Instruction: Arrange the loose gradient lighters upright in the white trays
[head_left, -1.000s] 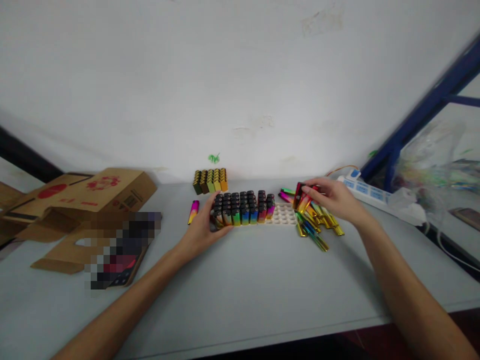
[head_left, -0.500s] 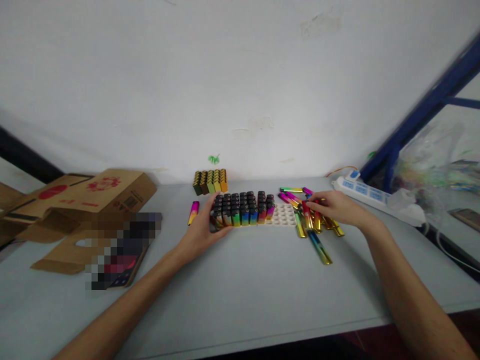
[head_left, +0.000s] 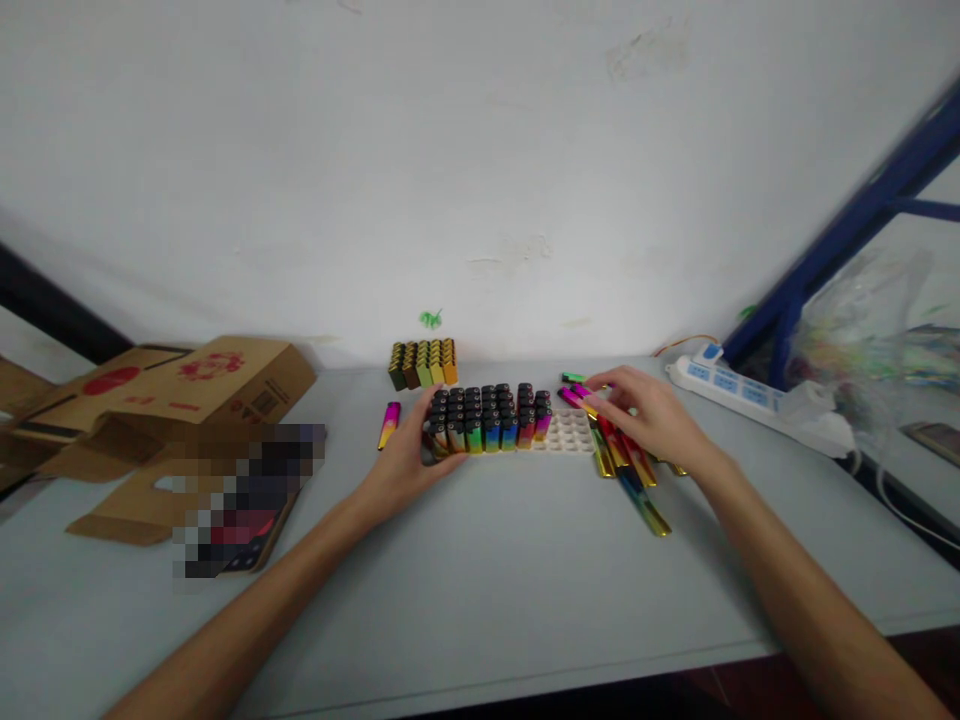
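Note:
A white tray (head_left: 571,434) with round-edged slots holds rows of upright, black-topped lighters (head_left: 491,432) in metallic colours; slots at its right end stand bare. My left hand (head_left: 405,448) is wrapped around the tray's left end, thumb at the front and fingers behind, against the outer lighters. Over the loose pile to the right, my right hand (head_left: 646,408) has its thumb and fingers closed on a pink-and-gold lighter (head_left: 574,395). Beneath that hand lie red-and-gold lighters (head_left: 637,460), partly hidden. A blue-and-gold lighter (head_left: 645,503) lies nearest me.
One pink-and-yellow lighter (head_left: 389,424) lies left of the tray. Behind stands a block of gold-topped lighters (head_left: 424,364). An opened cardboard box (head_left: 247,385) and a blurred-out phone-like object (head_left: 259,520) are at left. A white power strip (head_left: 757,400) lies at right.
My right hand has moved left and away from me, from a red lighter to the pink-and-gold one. The red lighters now lie shifted in the pile. My left hand stays on the tray.

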